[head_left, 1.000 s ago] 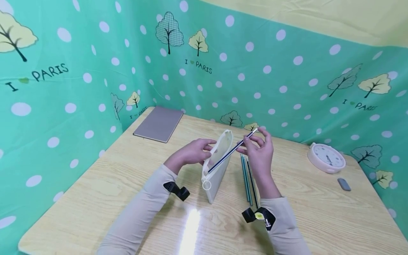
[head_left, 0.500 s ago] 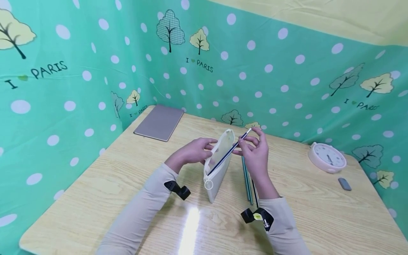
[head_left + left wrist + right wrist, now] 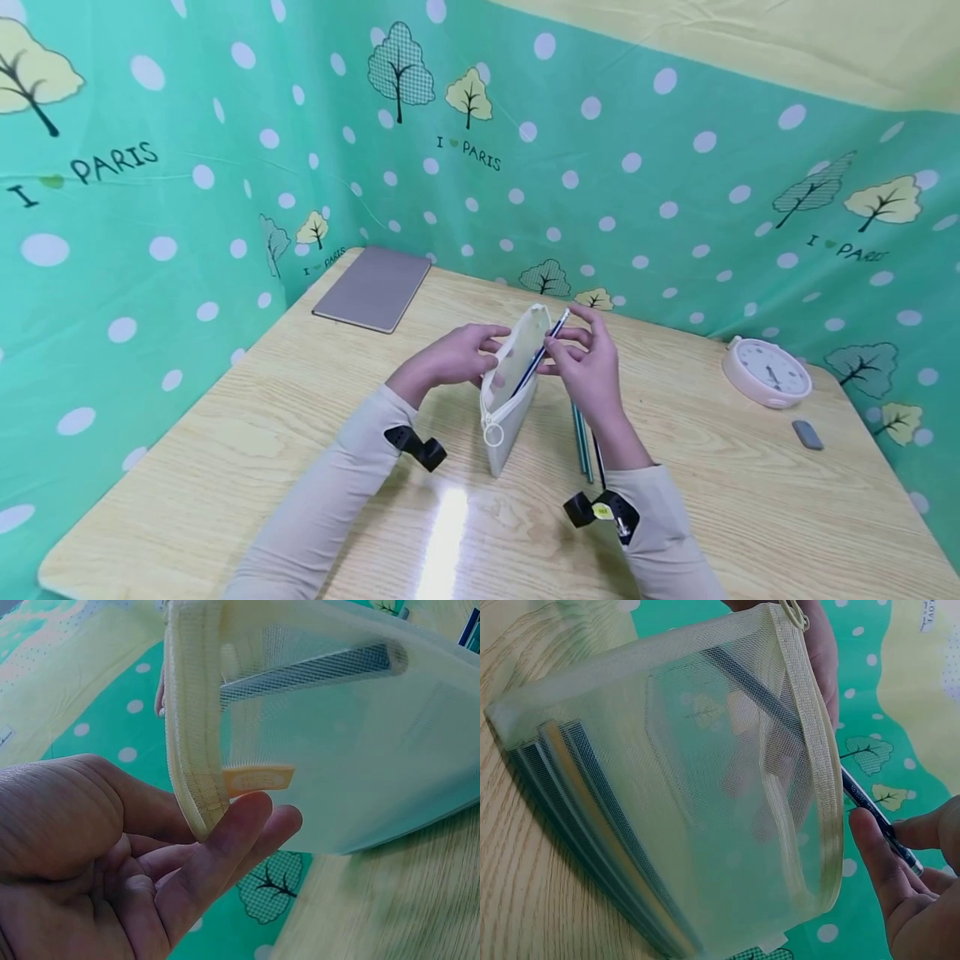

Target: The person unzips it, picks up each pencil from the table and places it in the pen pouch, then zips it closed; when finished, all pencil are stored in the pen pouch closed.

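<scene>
My left hand (image 3: 457, 357) grips the rim of a cream mesh zip pouch (image 3: 504, 435), which stands on edge with its mouth open. In the left wrist view, thumb and fingers pinch its zipper edge (image 3: 191, 712). My right hand (image 3: 592, 367) pinches a dark blue pencil (image 3: 533, 364) near its white end. The pencil slants down into the pouch, and its lower part shows through the mesh in the right wrist view. Several more pencils (image 3: 592, 795), one of them yellow-orange, lie inside along the pouch's bottom.
Teal pencils (image 3: 581, 442) and a dark pencil (image 3: 598, 462) lie on the wooden table, partly hidden by my right forearm. A grey notebook (image 3: 372, 289) is at the back left. A pink round clock (image 3: 765, 372) and a small grey block (image 3: 807, 434) are at the right.
My right hand has moved left toward the pouch, and the dark blue pencil has slid deeper into it. The left hand keeps its grip, almost still.
</scene>
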The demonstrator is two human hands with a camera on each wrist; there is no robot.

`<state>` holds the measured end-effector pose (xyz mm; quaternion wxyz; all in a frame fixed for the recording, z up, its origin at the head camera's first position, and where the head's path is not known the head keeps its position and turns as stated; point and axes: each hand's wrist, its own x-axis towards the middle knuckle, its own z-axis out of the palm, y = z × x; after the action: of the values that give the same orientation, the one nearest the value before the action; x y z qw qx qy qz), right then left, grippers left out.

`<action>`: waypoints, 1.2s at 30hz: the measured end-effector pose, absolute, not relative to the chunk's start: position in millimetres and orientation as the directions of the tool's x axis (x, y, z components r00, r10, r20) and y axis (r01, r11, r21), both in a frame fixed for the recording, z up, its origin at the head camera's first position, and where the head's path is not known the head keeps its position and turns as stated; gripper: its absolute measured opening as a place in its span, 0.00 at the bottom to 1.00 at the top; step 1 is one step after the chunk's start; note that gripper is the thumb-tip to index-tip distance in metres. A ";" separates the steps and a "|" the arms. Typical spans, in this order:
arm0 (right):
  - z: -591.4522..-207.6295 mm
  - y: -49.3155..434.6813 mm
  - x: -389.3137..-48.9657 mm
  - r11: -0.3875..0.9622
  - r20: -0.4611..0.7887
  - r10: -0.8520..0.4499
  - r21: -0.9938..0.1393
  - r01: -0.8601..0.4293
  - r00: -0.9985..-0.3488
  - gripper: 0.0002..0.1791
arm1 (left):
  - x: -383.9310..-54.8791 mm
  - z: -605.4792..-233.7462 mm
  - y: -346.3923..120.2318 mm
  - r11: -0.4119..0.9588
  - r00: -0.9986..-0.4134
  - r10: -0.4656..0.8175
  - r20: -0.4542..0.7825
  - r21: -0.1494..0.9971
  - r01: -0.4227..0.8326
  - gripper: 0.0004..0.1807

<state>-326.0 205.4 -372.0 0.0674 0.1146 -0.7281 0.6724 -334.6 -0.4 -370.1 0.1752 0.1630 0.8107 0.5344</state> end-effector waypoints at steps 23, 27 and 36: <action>-372.5 206.2 -325.3 0.138 0.271 -0.056 -0.951 -0.276 -0.961 0.36 | -334.6 -370.8 2.1 0.378 -0.889 0.450 -0.088 0.921 0.100 0.35; -372.4 206.0 -325.0 0.147 0.275 -0.055 -0.949 -0.280 -0.960 0.36 | -334.8 -370.5 1.8 0.378 -0.888 0.450 -0.087 0.920 0.101 0.35; -372.3 206.0 -322.8 0.177 0.275 -0.080 -0.942 -0.285 -0.958 0.36 | -334.9 -372.2 1.7 0.388 -0.888 0.450 -0.090 0.916 0.104 0.35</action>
<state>-322.8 206.0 -372.3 0.0816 0.1196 -0.7626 0.6304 -334.9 1.7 -372.2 0.1643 0.1696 0.8169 0.5263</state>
